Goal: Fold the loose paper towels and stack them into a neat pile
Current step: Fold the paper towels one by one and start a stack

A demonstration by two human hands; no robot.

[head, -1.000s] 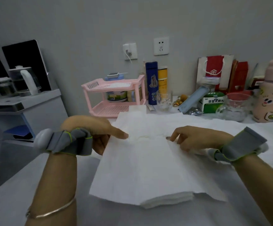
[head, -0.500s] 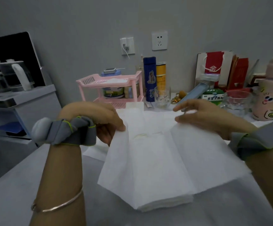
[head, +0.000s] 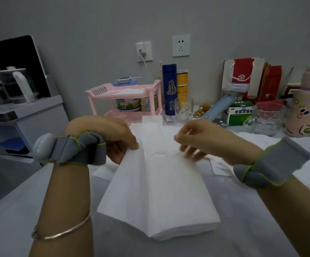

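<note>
- Since the frame 0.5 s ago, our right hand (head: 206, 143) has come in from the far right to the middle. The flap that lay spread out to the right is now folded over the top sheet (head: 161, 186).
- Our left hand (head: 111, 138) pinches the left edge of that sheet between thumb and fingers, and holds this flap tilted up off the table (head: 39, 210).
- Our right hand hovers over the far middle of the sheet with its fingers curled. They are blurred, so we cannot tell whether they grip the paper or have let it go.
- The top sheet lies lengthwise on the pile (head: 178, 230), which sits in the middle of the table straight in front of us. The pile's layered edge shows at the near end.
- Loose sheets (head: 222, 167) lie flat under and beyond our hands. 1 runs away toward the pink rack (head: 124, 91), and others peep out to the left and right of the pile.
- We judge the step in hand to be folding the top sheet lengthwise, with 1 of its 2 flaps already over and the left flap yet to go.
- The next move calls for swinging the left flap across and lining its edge up with the pile's right side.
- The paper looks thin and springy, so our right hand should probably pin the first flap while the left smooths the crease.
</note>
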